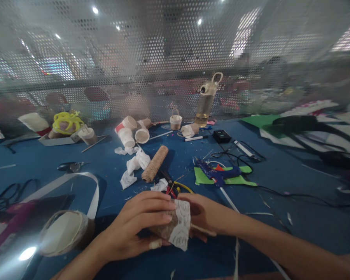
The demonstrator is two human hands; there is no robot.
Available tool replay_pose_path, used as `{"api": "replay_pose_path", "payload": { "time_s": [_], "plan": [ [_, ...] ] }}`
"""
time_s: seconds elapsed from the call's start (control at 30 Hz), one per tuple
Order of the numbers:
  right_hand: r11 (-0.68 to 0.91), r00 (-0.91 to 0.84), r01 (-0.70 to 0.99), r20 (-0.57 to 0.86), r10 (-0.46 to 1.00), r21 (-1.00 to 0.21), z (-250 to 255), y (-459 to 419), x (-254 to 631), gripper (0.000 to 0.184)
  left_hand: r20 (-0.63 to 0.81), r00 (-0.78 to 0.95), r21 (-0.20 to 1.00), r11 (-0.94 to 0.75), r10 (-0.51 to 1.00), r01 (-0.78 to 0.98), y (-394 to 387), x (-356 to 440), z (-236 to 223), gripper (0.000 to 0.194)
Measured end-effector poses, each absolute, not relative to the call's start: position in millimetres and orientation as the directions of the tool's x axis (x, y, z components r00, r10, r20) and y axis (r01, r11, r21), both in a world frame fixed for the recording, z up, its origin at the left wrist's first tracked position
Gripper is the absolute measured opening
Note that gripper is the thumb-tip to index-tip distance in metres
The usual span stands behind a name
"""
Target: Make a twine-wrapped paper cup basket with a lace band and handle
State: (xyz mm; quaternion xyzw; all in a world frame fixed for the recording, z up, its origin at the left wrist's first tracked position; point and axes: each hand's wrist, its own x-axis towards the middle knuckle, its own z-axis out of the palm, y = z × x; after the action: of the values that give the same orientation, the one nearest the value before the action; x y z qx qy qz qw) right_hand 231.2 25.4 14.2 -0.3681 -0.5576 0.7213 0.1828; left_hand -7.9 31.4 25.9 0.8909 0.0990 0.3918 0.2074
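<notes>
Between my hands lies a small brown cup [165, 230] that looks wrapped in twine, tipped on its side. A strip of white lace [181, 225] runs around one end of it. My left hand [140, 221] is closed over the cup's left side, with a small bandage-like patch on the thumb. My right hand [202, 212] grips the lace end, its fingers partly hidden behind. A thin twine-coloured piece [203, 230] sticks out to the right there. Just beyond my hands are red-and-yellow-handled pliers or scissors [171, 188], partly covered, and a roll of twine [155, 164].
A blue glue gun [217, 173] rests on green paper [202, 177], its cord trailing right. Crumpled white lace [134, 167] lies left of the twine. Paper cups [126, 134], a small basket [175, 121] and a tall bottle [205, 103] stand along the perforated screen. A twine-rimmed container [65, 233] sits near left.
</notes>
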Motion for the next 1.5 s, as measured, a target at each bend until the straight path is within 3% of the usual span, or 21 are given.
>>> {"api": "replay_pose_path", "payload": {
  "time_s": [0.23, 0.37, 0.5, 0.67, 0.87, 1.0, 1.17, 1.3, 1.5],
  "plan": [
    [-0.367, -0.585, 0.058, -0.330, 0.741, -0.928, 12, 23, 231, 0.054, 0.673, 0.678, 0.357, -0.933, 0.294, 0.050, 30, -9, 26, 0.047],
    [-0.280, -0.650, 0.167, -0.319, 0.690, -0.945, 24, 23, 233, 0.031, 0.676, 0.683, 0.332, -0.942, 0.276, 0.052, 29, -11, 25, 0.045],
    [-0.153, -0.740, 0.265, -0.303, 0.600, -0.952, 29, 22, 236, 0.041, 0.673, 0.703, 0.294, -0.955, 0.231, 0.033, 29, -11, 23, 0.052],
    [-0.215, -0.740, 0.210, -0.299, 0.603, -0.954, 26, 22, 235, 0.034, 0.635, 0.701, 0.393, -0.917, 0.325, 0.070, 29, -10, 23, 0.061],
    [-0.221, -0.721, 0.193, -0.291, 0.629, -0.956, 27, 23, 231, 0.041, 0.487, 0.742, 0.515, -0.837, 0.462, 0.183, 29, -14, 24, 0.065],
    [-0.194, -0.725, 0.190, -0.271, 0.633, -0.962, 28, 22, 232, 0.046, 0.512, 0.736, 0.521, -0.841, 0.443, 0.144, 31, -17, 22, 0.060],
    [-0.220, -0.713, 0.240, -0.325, 0.621, -0.946, 22, 20, 232, 0.025, 0.530, 0.758, 0.461, -0.879, 0.380, 0.119, 28, -14, 23, 0.057],
    [-0.209, -0.704, 0.237, -0.316, 0.636, -0.949, 17, 19, 233, 0.021, 0.536, 0.757, 0.452, -0.884, 0.373, 0.115, 27, -11, 24, 0.053],
    [-0.185, -0.690, 0.176, -0.255, 0.677, -0.967, 20, 22, 232, 0.040, 0.549, 0.725, 0.480, -0.867, 0.416, 0.134, 29, -14, 25, 0.056]
  ]
}}
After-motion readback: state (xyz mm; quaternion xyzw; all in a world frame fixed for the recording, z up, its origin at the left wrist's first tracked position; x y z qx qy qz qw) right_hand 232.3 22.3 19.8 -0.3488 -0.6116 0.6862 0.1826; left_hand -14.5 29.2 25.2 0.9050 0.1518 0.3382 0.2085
